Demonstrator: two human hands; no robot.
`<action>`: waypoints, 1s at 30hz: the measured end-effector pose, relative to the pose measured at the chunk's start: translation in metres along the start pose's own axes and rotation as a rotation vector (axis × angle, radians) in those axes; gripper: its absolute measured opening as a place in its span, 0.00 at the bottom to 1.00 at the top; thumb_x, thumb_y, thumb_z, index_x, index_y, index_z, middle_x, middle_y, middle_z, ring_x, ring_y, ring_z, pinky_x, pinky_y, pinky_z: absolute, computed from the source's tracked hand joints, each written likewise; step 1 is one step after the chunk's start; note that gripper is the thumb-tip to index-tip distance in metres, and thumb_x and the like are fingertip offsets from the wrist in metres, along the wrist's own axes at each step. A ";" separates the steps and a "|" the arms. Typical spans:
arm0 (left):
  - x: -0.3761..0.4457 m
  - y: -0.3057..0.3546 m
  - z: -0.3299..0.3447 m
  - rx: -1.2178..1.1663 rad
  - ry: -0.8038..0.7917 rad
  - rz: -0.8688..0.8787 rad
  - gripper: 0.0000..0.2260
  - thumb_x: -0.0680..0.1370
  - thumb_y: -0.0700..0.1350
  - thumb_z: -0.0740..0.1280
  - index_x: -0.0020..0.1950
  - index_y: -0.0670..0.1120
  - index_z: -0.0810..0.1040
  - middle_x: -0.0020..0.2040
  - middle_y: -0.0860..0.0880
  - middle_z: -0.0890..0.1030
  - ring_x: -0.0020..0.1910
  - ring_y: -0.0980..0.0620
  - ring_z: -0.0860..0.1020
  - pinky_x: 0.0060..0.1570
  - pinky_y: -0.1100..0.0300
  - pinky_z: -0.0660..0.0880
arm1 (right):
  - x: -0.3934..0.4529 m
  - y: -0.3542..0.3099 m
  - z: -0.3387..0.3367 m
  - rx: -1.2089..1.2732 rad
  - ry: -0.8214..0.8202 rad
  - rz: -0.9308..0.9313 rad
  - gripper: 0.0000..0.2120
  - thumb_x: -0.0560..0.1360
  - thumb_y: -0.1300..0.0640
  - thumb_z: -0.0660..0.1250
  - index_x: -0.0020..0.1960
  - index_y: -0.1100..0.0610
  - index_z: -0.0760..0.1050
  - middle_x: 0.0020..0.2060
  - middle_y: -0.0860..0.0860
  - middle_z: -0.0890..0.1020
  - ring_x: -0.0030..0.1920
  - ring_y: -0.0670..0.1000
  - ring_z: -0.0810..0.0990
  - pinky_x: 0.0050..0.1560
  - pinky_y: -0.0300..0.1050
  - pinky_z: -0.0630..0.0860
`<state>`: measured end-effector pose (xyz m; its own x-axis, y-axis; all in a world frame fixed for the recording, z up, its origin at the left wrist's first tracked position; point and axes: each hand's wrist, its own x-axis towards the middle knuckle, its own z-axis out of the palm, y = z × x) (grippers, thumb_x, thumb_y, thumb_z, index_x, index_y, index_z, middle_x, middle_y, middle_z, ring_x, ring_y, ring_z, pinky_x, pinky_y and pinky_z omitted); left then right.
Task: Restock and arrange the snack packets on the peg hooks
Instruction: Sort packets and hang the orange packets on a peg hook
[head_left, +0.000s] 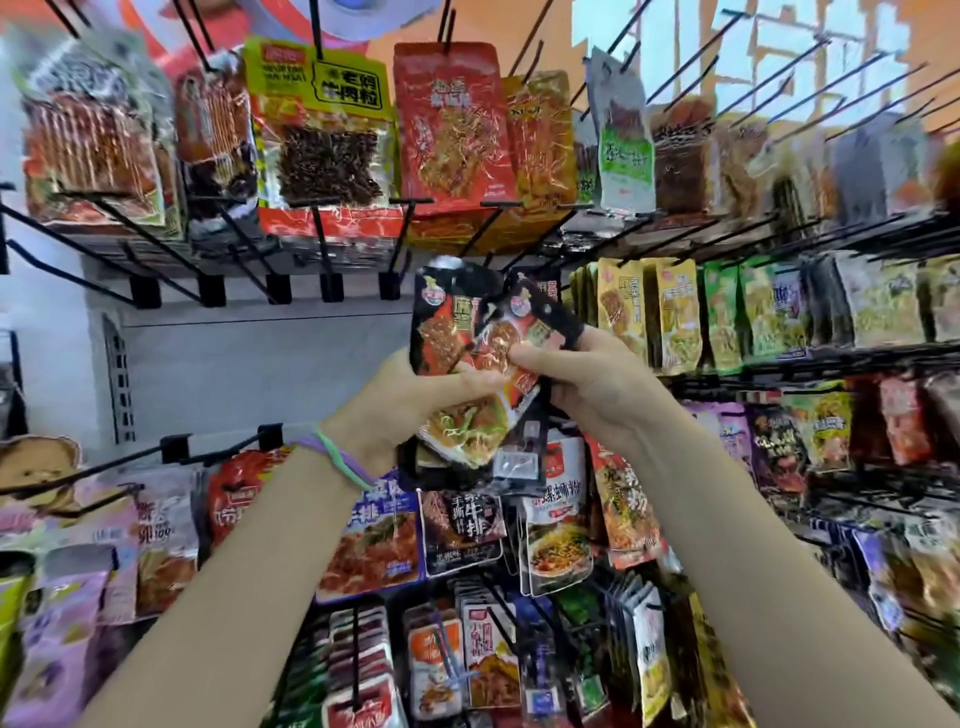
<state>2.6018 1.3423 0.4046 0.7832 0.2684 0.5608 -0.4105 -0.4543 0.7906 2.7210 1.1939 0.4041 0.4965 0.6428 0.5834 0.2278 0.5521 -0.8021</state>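
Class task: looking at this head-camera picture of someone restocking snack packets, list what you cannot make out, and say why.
Head view only:
- How many black packets the left hand and right hand grip: they overlap.
- Their hang holes: blurred.
- Empty hooks behind: their tips are blurred.
- Far-right packets: smeared print.

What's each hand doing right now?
Left hand: grips the black snack packets.
Right hand: pinches the same packets.
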 end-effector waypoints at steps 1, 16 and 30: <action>0.001 -0.002 0.002 -0.015 -0.024 -0.008 0.17 0.67 0.46 0.79 0.52 0.40 0.84 0.47 0.47 0.86 0.45 0.49 0.85 0.48 0.55 0.81 | 0.002 0.001 0.003 0.055 0.035 -0.030 0.11 0.74 0.68 0.71 0.55 0.64 0.78 0.43 0.56 0.85 0.42 0.53 0.85 0.39 0.45 0.82; 0.022 -0.008 0.029 -0.244 0.222 0.022 0.23 0.67 0.53 0.76 0.56 0.39 0.85 0.51 0.42 0.87 0.50 0.43 0.86 0.54 0.48 0.82 | -0.002 0.034 -0.010 -0.359 0.248 -0.164 0.20 0.73 0.45 0.75 0.53 0.61 0.79 0.49 0.65 0.82 0.47 0.58 0.82 0.52 0.54 0.77; 0.047 -0.027 0.027 -0.137 0.430 0.049 0.17 0.70 0.48 0.81 0.35 0.46 0.73 0.34 0.52 0.78 0.39 0.52 0.78 0.49 0.56 0.75 | 0.018 0.020 -0.052 -0.100 0.268 0.011 0.02 0.80 0.57 0.69 0.50 0.56 0.78 0.48 0.52 0.83 0.52 0.56 0.81 0.61 0.65 0.76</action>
<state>2.6618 1.3443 0.4031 0.5078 0.5909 0.6269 -0.5233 -0.3665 0.7693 2.7786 1.1893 0.3917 0.7000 0.4775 0.5309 0.2964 0.4821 -0.8245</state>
